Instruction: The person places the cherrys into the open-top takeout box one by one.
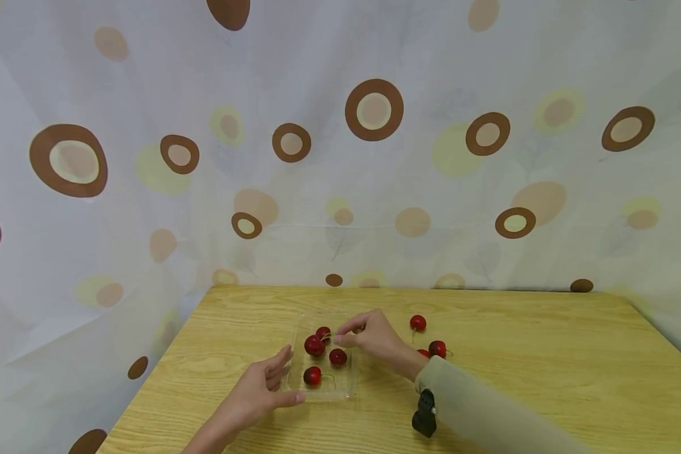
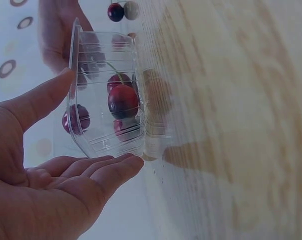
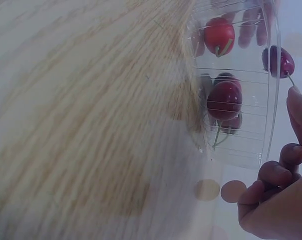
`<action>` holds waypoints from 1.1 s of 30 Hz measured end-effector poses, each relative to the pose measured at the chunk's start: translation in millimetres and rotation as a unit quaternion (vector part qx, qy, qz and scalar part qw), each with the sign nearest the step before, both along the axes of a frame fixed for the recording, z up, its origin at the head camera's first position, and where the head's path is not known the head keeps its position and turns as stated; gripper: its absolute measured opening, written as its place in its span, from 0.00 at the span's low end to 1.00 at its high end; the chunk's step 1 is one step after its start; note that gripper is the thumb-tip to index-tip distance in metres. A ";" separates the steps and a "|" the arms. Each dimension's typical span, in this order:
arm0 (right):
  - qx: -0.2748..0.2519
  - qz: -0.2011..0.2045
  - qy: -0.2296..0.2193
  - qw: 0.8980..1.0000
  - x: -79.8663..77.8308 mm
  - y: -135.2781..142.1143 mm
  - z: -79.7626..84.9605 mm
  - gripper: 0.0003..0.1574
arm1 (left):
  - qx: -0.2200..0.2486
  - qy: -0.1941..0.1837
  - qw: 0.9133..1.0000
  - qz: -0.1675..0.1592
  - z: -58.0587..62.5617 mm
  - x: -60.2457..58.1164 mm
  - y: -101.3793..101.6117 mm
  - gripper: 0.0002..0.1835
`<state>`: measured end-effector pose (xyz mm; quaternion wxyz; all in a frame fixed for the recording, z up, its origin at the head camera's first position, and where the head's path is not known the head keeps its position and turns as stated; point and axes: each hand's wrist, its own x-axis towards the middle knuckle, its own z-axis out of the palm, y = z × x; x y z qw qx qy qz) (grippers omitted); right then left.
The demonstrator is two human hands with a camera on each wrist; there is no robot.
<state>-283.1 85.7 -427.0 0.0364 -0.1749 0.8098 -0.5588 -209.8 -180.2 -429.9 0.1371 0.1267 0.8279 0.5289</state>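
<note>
A clear plastic box stands on the wooden table with red cherries inside, among them one cherry near its front and another to the right. My right hand pinches the thin stem of a dark red cherry between thumb and fingertip. That cherry is level with the box's rim in the right wrist view, above those lying on the bottom. At the box's left side is my left hand, its thumb and fingers spread around the near left corner, fingertips right at the wall.
To the right of the box, a cherry lies farther back, and two more, one dark red cherry among them, lie beyond the right forearm. A black strapped device sits on the right wrist. A patterned curtain hangs behind the table.
</note>
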 end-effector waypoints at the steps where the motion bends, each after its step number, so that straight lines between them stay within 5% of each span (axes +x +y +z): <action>1: 0.002 0.000 0.001 1.000 0.1 -0.5 -0.4 0.06 | 0.000 -0.002 1.000 0.000 -0.1 0.1 0.1 0.54; 20: 0.070 -0.004 0.049 0.996 -0.3 -5.9 -2.1 0.05 | 0.011 -0.013 1.000 -0.007 1.1 0.9 1.9 0.53; 33: 0.068 -0.036 0.054 0.996 3.1 47.4 19.0 0.07 | -0.004 0.002 1.000 0.005 1.5 2.7 2.7 0.54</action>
